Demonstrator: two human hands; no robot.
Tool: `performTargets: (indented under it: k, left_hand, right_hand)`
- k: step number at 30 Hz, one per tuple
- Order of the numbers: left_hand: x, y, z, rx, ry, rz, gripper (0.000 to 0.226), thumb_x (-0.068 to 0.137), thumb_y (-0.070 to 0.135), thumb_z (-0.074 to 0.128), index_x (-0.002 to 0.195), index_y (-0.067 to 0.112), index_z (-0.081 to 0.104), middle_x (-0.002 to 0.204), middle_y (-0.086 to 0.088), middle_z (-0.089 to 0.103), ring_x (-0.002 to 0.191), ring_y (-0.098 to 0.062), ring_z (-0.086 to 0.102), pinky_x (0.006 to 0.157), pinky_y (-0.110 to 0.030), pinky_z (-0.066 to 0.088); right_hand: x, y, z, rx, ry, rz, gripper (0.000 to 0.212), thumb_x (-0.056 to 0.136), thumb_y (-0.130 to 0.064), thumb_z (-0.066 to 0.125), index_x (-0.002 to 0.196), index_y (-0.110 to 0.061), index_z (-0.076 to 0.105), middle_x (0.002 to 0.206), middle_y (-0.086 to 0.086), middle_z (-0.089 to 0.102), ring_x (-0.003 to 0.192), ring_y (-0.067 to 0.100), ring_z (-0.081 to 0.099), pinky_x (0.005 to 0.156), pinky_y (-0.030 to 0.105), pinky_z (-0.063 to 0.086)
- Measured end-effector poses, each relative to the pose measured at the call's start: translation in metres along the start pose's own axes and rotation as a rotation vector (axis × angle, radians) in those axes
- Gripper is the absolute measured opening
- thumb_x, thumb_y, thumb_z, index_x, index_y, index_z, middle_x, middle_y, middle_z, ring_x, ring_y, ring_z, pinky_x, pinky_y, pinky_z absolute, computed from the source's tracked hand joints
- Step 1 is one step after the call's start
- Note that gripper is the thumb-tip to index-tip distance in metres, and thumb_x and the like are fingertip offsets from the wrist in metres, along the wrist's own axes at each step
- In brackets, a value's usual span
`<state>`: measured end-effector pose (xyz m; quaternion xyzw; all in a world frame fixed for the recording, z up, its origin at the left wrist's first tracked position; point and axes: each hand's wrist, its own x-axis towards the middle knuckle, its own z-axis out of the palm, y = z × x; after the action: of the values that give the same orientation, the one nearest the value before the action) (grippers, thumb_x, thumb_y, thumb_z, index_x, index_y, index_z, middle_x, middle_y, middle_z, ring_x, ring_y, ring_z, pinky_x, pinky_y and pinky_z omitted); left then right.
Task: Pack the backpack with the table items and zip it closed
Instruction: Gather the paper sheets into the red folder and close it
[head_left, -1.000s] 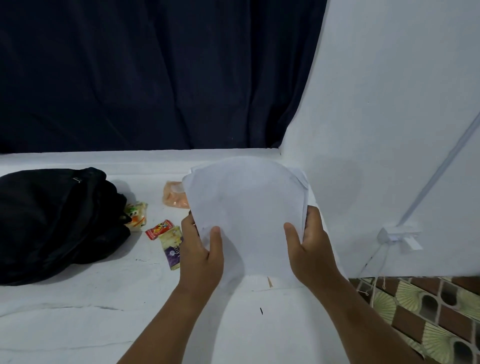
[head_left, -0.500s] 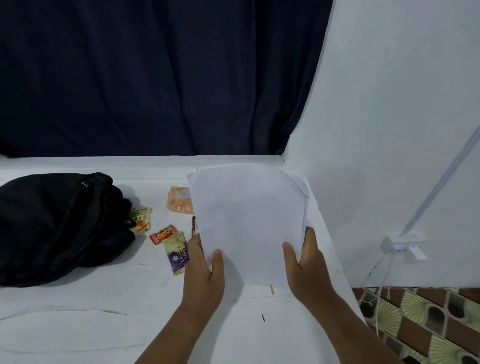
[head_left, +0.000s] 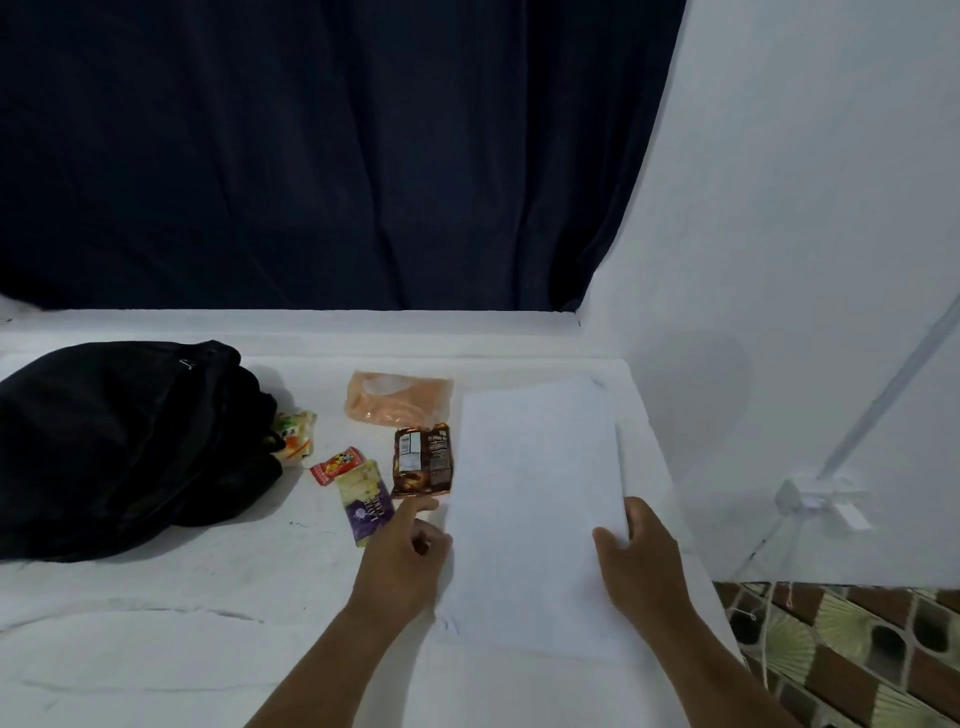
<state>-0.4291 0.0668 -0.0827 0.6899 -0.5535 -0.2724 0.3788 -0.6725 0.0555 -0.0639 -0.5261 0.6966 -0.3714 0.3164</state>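
Now that the white paper stack (head_left: 540, 499), raised 1 second ago, lies flat under the loosely gripping right hand (head_left: 641, 564) and released left hand (head_left: 402, 558), packing awaits the black fabric backpack (head_left: 119, 441) at 9 o'clock.

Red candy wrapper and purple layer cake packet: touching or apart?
Touching. The head view shows the red candy wrapper meeting the purple layer cake packet's top corner, no table between them.

Slumped black backpack (head_left: 119, 447) beside scattered snack packets (head_left: 422, 461)
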Motion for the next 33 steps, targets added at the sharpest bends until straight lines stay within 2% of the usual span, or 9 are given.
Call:
performTargets:
  k: [3, 5, 8, 12, 15, 17, 24, 29, 33]
  left_hand:
    - [0.004, -0.031, -0.004, 0.180, 0.153, 0.063, 0.027, 0.085, 0.014, 0.073, 0.110, 0.022, 0.066, 0.099, 0.007, 0.070, 0.098, -0.016, 0.063, 0.078, -0.011, 0.043]
    - [0.006, -0.053, -0.004, 0.325, 0.206, 0.048, 0.036, 0.079, 0.022, 0.079, 0.113, 0.026, 0.066, 0.117, 0.006, 0.065, 0.112, -0.024, 0.054, 0.086, -0.037, 0.048]
    - [0.001, -0.064, 0.000, 0.410, 0.205, -0.003, 0.036, 0.084, 0.031, 0.070, 0.119, 0.036, 0.062, 0.138, 0.009, 0.051, 0.125, -0.023, 0.042, 0.096, -0.050, 0.042]
    - [0.001, -0.062, 0.004, 0.431, 0.181, 0.014, 0.029, 0.091, 0.038, 0.056, 0.119, 0.041, 0.060, 0.144, 0.013, 0.045, 0.132, -0.018, 0.035, 0.103, -0.049, 0.035]
    - [0.001, -0.065, 0.001, 0.407, 0.180, 0.029, 0.035, 0.089, 0.051, 0.046, 0.120, 0.042, 0.061, 0.145, 0.014, 0.044, 0.134, -0.017, 0.034, 0.103, -0.048, 0.033]
    - [0.001, -0.068, 0.000, 0.392, 0.187, 0.039, 0.037, 0.087, 0.053, 0.047, 0.119, 0.043, 0.062, 0.145, 0.016, 0.044, 0.134, -0.017, 0.035, 0.104, -0.048, 0.032]
    - [0.000, -0.071, -0.005, 0.166, 0.317, 0.070, 0.031, 0.080, 0.038, 0.068, 0.111, 0.036, 0.071, 0.133, 0.015, 0.057, 0.126, -0.012, 0.046, 0.104, -0.041, 0.043]
    - [-0.007, -0.077, -0.036, 0.128, 0.387, 0.039, 0.024, 0.086, 0.027, 0.069, 0.110, 0.024, 0.072, 0.125, 0.008, 0.062, 0.122, -0.019, 0.051, 0.100, -0.015, 0.030]
    - [-0.022, -0.072, -0.077, 0.135, 0.491, 0.082, 0.024, 0.086, 0.022, 0.063, 0.108, 0.025, 0.071, 0.115, 0.020, 0.063, 0.118, -0.001, 0.052, 0.099, -0.023, 0.040]
  right_hand:
    - [0.003, 0.007, -0.006, -0.016, -0.008, 0.111, 0.012, 0.087, -0.002, 0.052, 0.091, -0.013, 0.056, 0.084, 0.002, 0.063, 0.070, 0.012, 0.058, 0.050, 0.019, 0.038]
    - [0.005, 0.009, -0.006, -0.066, -0.017, 0.138, 0.011, 0.087, -0.002, 0.050, 0.089, -0.012, 0.055, 0.081, 0.003, 0.062, 0.065, 0.011, 0.056, 0.047, 0.019, 0.035]
    - [0.006, 0.006, 0.003, -0.118, -0.042, 0.131, 0.008, 0.086, -0.003, 0.050, 0.086, -0.012, 0.052, 0.077, 0.003, 0.059, 0.061, 0.012, 0.054, 0.044, 0.016, 0.034]
    - [0.010, -0.002, 0.022, -0.213, -0.092, 0.065, 0.009, 0.089, -0.006, 0.052, 0.094, -0.012, 0.056, 0.086, -0.001, 0.064, 0.067, 0.004, 0.054, 0.048, 0.007, 0.037]
    - [0.016, -0.004, 0.038, -0.284, -0.150, 0.007, 0.029, 0.092, -0.011, 0.053, 0.121, -0.011, 0.059, 0.115, 0.004, 0.069, 0.097, 0.018, 0.065, 0.083, 0.019, 0.049]
    - [0.017, -0.005, 0.045, -0.317, -0.159, -0.022, 0.040, 0.094, -0.012, 0.054, 0.134, -0.009, 0.054, 0.129, 0.008, 0.065, 0.117, 0.025, 0.062, 0.099, 0.029, 0.047]
    - [0.031, -0.010, 0.059, -0.582, -0.011, -0.195, 0.087, 0.081, -0.023, 0.072, 0.152, -0.014, 0.023, 0.150, 0.007, 0.042, 0.133, 0.029, 0.044, 0.099, 0.043, 0.046]
    - [0.024, -0.037, 0.083, -0.380, -0.059, -0.375, 0.071, 0.082, -0.024, 0.075, 0.145, -0.019, 0.040, 0.148, 0.002, 0.046, 0.137, 0.026, 0.042, 0.107, 0.046, 0.038]
    - [0.005, -0.068, 0.120, -0.191, -0.225, -0.504, 0.061, 0.086, -0.024, 0.072, 0.139, -0.027, 0.042, 0.145, -0.007, 0.047, 0.134, 0.017, 0.042, 0.109, 0.042, 0.037]
